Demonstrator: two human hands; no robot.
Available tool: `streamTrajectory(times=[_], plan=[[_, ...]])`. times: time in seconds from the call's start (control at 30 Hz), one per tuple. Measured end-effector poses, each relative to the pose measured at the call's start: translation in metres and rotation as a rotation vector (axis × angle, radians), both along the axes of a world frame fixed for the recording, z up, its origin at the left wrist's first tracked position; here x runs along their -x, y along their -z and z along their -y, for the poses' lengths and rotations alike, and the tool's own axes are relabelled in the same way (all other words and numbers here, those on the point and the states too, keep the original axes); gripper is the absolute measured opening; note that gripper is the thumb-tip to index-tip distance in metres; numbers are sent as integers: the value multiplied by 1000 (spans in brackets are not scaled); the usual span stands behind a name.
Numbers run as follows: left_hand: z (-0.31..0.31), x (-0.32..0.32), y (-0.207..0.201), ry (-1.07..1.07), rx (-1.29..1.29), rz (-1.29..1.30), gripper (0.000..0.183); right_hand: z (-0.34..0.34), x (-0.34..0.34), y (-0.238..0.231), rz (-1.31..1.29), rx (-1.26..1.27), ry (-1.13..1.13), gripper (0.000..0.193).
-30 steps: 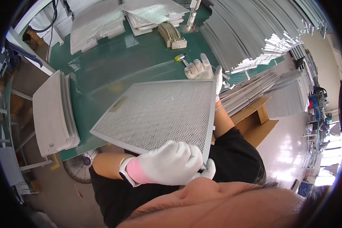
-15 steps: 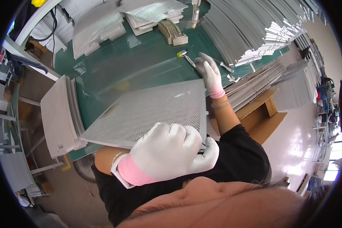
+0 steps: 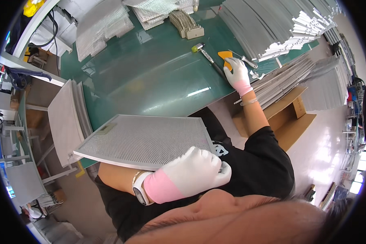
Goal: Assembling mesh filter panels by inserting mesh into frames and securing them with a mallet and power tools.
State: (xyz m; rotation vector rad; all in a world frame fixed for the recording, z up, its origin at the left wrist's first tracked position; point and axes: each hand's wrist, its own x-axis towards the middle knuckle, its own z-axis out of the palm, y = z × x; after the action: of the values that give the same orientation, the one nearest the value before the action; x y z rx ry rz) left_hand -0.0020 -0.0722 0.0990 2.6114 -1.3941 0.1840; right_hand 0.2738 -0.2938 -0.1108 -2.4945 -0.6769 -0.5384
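Right hand [image 3: 236, 76] has shifted out to 1 o'clock over the desk [image 3: 150, 87], looks to be pinching an orange flat tool [image 3: 225, 56]; grip's small in view. Left hand [image 3: 195, 170] alone now clutches the mesh panel [image 3: 144, 142], at 8 o'clock, so it's one-handed support.

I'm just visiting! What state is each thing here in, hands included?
Left hand: gloved, closed on the panel's edge
Framed mesh panel: held, tilted, close to the body
Right hand: gloved, fingers gripping the orange piece
Orange piece: held over the table
Hammer: lying on the table
Cardboard box: open
Grey strips: stacked
Watch: worn on the left wrist
Green table: shiny, partly covered
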Motion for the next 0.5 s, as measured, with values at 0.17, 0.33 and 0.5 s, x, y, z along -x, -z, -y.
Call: streamTrajectory(times=[0.17,0.33,0.5], plan=[[4,4,0,-5,-26,-59,33,-7,8,7,-56,-7,-36,28],[6,5,-1,-31,-18,-33,33,17,-21,13,-161,88,75,30],[10,11,4,-46,-15,-24,33,-9,-37,-30,-432,390,249,54]])
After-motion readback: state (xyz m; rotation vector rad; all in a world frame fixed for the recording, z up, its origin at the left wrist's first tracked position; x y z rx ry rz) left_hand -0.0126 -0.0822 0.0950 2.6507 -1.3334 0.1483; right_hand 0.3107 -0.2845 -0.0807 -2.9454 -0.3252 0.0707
